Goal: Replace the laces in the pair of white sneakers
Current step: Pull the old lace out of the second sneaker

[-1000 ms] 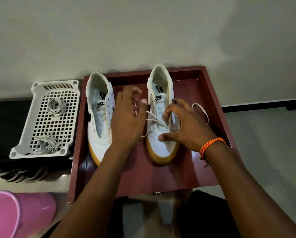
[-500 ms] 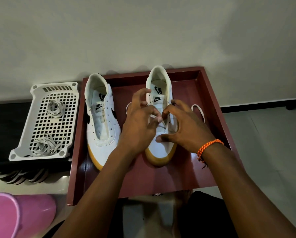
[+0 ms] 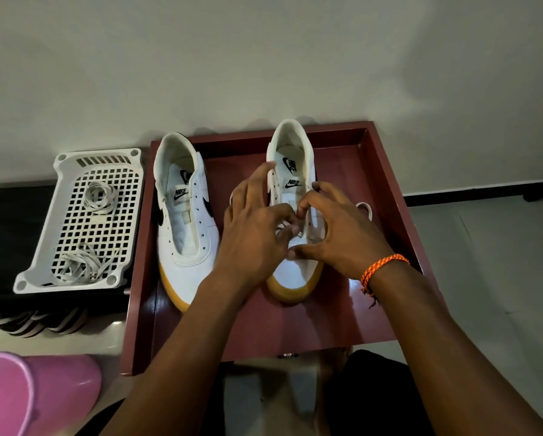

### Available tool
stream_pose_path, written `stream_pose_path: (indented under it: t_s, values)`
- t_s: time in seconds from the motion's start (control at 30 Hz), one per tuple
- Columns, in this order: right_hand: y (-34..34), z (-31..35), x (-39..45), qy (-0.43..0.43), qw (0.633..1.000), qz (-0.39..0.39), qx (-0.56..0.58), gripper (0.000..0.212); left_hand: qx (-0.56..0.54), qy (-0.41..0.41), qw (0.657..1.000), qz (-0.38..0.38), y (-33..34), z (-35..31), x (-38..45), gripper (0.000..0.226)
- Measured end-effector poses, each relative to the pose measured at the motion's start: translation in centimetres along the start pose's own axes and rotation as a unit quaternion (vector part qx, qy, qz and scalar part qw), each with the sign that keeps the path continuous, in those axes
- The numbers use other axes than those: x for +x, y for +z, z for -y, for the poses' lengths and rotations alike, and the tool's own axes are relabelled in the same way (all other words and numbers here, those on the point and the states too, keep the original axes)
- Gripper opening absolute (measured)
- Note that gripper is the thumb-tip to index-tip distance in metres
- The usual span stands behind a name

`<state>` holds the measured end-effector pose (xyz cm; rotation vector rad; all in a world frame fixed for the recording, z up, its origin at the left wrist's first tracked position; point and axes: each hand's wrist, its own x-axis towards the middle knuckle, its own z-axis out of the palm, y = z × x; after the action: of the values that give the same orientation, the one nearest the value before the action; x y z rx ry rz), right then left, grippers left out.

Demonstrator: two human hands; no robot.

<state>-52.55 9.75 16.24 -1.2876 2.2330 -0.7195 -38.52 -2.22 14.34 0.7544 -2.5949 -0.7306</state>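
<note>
Head view is showing two white sneakers standing in a dark red tray (image 3: 386, 171). Both hands are working over the right sneaker (image 3: 295, 272). The left hand (image 3: 251, 234) and the right hand (image 3: 339, 237) are meeting above its eyelets, fingers curled, pinching a white lace (image 3: 366, 209); one loop of it is lying beside the shoe. The left sneaker (image 3: 185, 247) is sitting without laces. A white basket (image 3: 75, 221) beside the tray is holding two lace bundles (image 3: 81, 269). A pink bucket (image 3: 37, 394) is lying near.
</note>
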Motion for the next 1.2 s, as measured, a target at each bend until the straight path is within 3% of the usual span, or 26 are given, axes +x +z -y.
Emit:
stream_pose_path:
  t_s: [0.13, 0.23, 0.33, 0.4, 0.5, 0.63, 0.77, 0.87, 0.97, 1.03, 1.2]
  values:
    - [0.0, -0.3, 0.0, -0.002, 1.000, -0.005, -0.001, 0.063, -0.055, -0.009, 0.997, -0.045, 0.3, 0.3, 0.7, 0.003]
    - [0.2, -0.5, 0.1, -0.008, 1.000, -0.009, 0.002, 0.063, -0.136, -0.054, 0.979, -0.142, -0.5, 1.6, 1.7, 0.009]
    - [0.2, -0.5, 0.3, -0.010, 1.000, -0.010, 0.011, 0.063, -0.121, -0.062, 0.973, -0.187, -1.3, 2.8, 1.9, 0.020]
    - [0.2, -0.5, 0.3, -0.010, 1.000, -0.008, 0.011, 0.063, -0.104, -0.037, 0.982, -0.153, -1.4, 2.3, 1.5, 0.028]
    - [0.1, -0.4, 0.3, -0.014, 1.000, -0.005, 0.009, 0.062, -0.034, 0.025, 0.998, -0.054, -0.6, 1.0, 0.6, 0.017]
    - [0.1, -0.5, 0.2, -0.017, 1.000, -0.004, 0.008, 0.060, 0.008, 0.015, 1.000, -0.005, 0.6, 0.4, 0.2, 0.009]
    - [0.2, -0.6, 0.3, -0.017, 1.000, -0.010, 0.000, 0.063, -0.062, 0.001, 0.997, -0.055, 0.7, 0.4, 0.8, 0.006]
    - [0.1, -0.6, 0.3, -0.014, 1.000, -0.012, 0.001, 0.064, -0.157, -0.020, 0.975, -0.156, -0.1, 1.3, 1.7, 0.004]
    - [0.1, -0.6, 0.2, -0.006, 1.000, -0.009, 0.008, 0.062, -0.146, -0.061, 0.966, -0.203, -0.9, 2.6, 2.1, 0.013]
    - [0.1, -0.5, 0.2, -0.008, 1.000, -0.007, 0.012, 0.062, -0.119, -0.036, 0.977, -0.174, -1.1, 2.7, 1.8, 0.024]
    - [0.1, -0.5, 0.2, -0.014, 1.000, -0.005, 0.010, 0.062, 0.009, 0.025, 1.000, -0.012, 0.2, 0.8, 0.3, 0.011]
